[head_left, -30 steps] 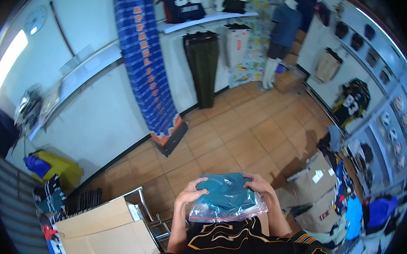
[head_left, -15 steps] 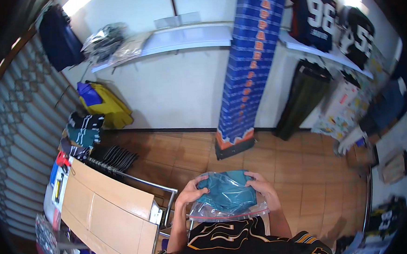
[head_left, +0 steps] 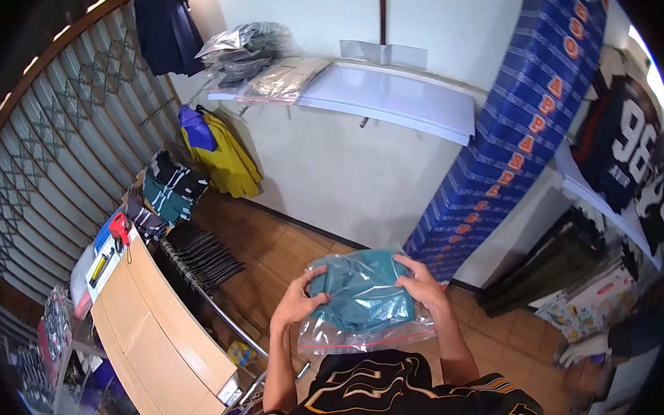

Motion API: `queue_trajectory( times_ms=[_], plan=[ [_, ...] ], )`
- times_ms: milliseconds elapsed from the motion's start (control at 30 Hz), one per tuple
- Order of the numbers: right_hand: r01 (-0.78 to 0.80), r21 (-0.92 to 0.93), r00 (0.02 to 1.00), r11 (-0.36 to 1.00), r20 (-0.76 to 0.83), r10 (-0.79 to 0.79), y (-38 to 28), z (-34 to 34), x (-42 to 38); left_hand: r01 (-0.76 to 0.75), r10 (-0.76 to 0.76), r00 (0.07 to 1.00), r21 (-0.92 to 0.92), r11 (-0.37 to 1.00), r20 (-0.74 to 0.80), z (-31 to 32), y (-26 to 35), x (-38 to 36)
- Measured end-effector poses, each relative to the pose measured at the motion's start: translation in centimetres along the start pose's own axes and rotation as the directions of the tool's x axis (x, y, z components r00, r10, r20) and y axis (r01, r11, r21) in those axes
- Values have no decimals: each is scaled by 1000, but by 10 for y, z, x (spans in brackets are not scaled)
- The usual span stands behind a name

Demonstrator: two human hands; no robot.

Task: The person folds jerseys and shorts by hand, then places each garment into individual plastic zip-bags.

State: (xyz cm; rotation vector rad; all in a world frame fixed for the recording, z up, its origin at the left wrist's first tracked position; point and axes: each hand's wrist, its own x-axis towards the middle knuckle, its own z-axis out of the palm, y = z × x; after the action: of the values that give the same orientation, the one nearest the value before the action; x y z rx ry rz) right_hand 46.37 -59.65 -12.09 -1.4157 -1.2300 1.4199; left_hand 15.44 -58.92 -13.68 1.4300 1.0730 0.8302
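Observation:
A folded teal garment [head_left: 375, 285] lies inside a clear plastic bag [head_left: 332, 338] in front of my chest. The bag's red seal line runs along the edge nearest my body. My left hand [head_left: 301, 301] is closed on the left side of the bagged garment, its thumb on top. On the opposite side my right hand [head_left: 426, 287] grips it the same way, thumb over the plastic. The fingers underneath are hidden by the bag. Light glints on the wrinkled plastic.
Left of me stands a cardboard-topped table [head_left: 158, 347] with a red tape dispenser [head_left: 120, 229]. Beside it is a metal rail [head_left: 220, 305] with black hangers [head_left: 202, 253]. Ahead, a white wall shelf [head_left: 401, 100] bears bagged clothes [head_left: 246, 49]. A blue lettered pillar [head_left: 507, 151] rises at right.
My view has turned left, so the shelf and pillar now sit farther right in it and look tilted. Both hands still hold the bagged garment, now slightly higher in view.

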Motion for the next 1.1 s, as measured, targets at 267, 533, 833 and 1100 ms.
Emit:
queue_trajectory(
  times_ms=[267,533,833,1100],
  plan=[
    [426,-96,904,899,68,-422,-85,1,145,-168,171,979,42,985,-107,-82,85,103],
    [610,24,792,792,17,-611,-222,10,300,-411,426,903,196,891,-44,-207,184,263],
    [787,-227,554,573,-148,-819,-355,34,494,-465,477,878,162,870,-38,-351,266,474],
    [356,-70,928,932,-89,-361,-298,72,592,-253,355,929,525,813,-102,-434,153,567]
  ],
)
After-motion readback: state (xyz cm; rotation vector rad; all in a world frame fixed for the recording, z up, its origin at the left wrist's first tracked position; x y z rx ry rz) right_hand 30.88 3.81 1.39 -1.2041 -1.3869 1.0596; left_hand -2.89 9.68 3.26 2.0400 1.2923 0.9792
